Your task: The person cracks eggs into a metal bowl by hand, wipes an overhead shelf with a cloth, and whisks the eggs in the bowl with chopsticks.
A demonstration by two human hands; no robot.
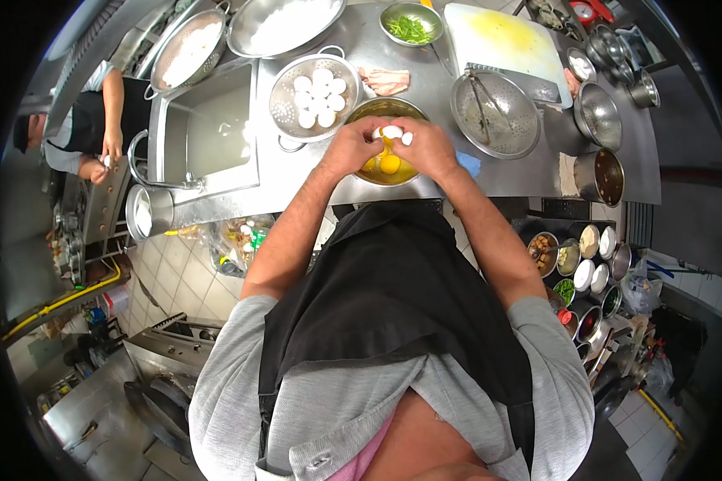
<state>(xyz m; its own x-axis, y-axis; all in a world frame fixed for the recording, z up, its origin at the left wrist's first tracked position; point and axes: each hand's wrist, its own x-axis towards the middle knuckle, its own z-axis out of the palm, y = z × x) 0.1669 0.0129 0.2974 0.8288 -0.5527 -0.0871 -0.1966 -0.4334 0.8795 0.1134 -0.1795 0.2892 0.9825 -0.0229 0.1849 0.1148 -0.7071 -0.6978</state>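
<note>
Both hands are over a metal bowl (407,106) at the counter's front edge. My left hand (356,147) is closed at the left side of a cracked egg (392,132). On the other side, my right hand (427,147) grips the shell as well, its fingers meeting the left ones. White shell shows in pieces between the fingertips. Several yellow yolks (390,164) lie in egg white in the bowl below. Just left of the bowl stands a colander (279,104) with several whole white eggs (317,98). My fingers partly hide the shell.
A sink (208,120) lies left. Raw meat slices (385,81) sit behind the bowl. To the right are an empty perforated colander (505,120) with a utensil, a cutting board (497,36) and a blue cloth (468,164). Another person (88,112) works at far left.
</note>
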